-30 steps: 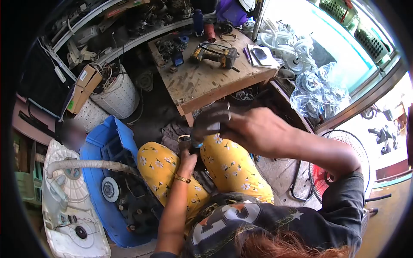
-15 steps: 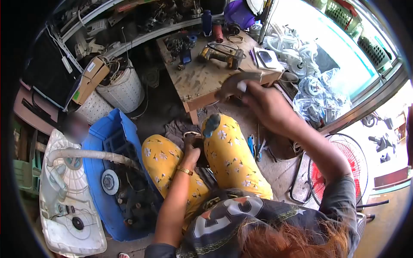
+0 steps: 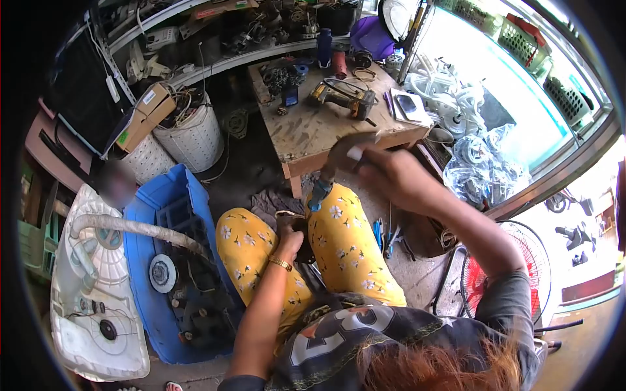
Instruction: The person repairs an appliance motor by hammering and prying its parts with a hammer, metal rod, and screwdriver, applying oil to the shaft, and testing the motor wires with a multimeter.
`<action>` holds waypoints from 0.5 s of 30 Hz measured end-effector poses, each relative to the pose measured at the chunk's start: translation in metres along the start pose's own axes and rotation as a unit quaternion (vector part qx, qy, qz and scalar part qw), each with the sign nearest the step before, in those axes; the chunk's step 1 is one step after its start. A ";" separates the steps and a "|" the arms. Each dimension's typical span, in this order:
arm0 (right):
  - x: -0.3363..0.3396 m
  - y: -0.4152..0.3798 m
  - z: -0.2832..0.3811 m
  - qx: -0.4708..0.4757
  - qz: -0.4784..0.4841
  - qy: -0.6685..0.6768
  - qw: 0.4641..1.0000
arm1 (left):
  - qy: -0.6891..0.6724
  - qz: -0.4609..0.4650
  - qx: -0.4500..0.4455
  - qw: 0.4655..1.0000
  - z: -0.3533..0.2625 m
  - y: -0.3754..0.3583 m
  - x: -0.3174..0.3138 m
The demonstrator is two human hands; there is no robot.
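Note:
Low between my knees, my left hand (image 3: 291, 242) is closed around a dark part (image 3: 295, 221) with a rounded rim at its top. My fingers and the yellow flowered trousers (image 3: 355, 254) hide much of that part. My right hand (image 3: 398, 179) is raised above my right knee, its fingers closed on a hammer-like tool (image 3: 340, 156) smeared by motion. A blue-grey patch (image 3: 319, 195) shows at the top of the right knee, just below the tool. The tool's exact shape is hard to make out.
Ahead stands a wooden table (image 3: 300, 130) with a yellow-black power drill (image 3: 345, 99) and a phone (image 3: 409, 107). To my left are a blue crate (image 3: 147, 260) of parts and a white plastic tub (image 3: 98, 293). A red fan (image 3: 476, 280) stands right; several hand tools (image 3: 388, 238) lie on the floor.
My right hand has come down and slightly left with the tool, which is now lower over the knee. My left hand keeps its hold on the dark part. The view has shifted slightly.

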State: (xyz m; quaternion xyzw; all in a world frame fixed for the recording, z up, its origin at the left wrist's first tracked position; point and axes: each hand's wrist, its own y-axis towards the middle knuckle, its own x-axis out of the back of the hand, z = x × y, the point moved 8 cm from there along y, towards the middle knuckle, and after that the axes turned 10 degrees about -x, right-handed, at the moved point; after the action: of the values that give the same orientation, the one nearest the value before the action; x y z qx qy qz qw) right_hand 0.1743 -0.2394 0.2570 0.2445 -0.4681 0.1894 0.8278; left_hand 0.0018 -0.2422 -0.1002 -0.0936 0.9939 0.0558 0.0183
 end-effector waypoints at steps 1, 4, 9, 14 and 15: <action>0.024 0.005 0.007 -0.065 0.027 -0.028 0.997 | 0.000 -0.003 0.009 1.000 -0.008 0.001 -0.001; 0.169 -0.021 -0.055 -0.106 -0.349 0.257 0.895 | 0.006 0.001 -0.023 1.000 -0.016 0.001 -0.002; 0.096 -0.015 0.024 0.109 -0.292 -0.156 0.937 | -0.039 -0.022 0.006 0.999 0.005 0.001 -0.003; -0.013 -0.012 -0.025 -0.044 -0.004 -0.069 0.997 | 0.004 0.016 0.078 0.997 0.001 0.011 -0.010; 0.006 -0.010 -0.020 -0.101 0.004 -0.022 0.995 | -0.026 0.016 0.101 0.994 0.005 -0.001 -0.011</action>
State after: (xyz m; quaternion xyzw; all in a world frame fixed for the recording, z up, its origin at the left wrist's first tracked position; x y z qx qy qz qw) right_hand 0.1969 -0.2354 0.2512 0.1620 -0.5041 0.1384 0.8369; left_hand 0.0125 -0.2402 -0.1047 -0.0734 0.9950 -0.0427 0.0524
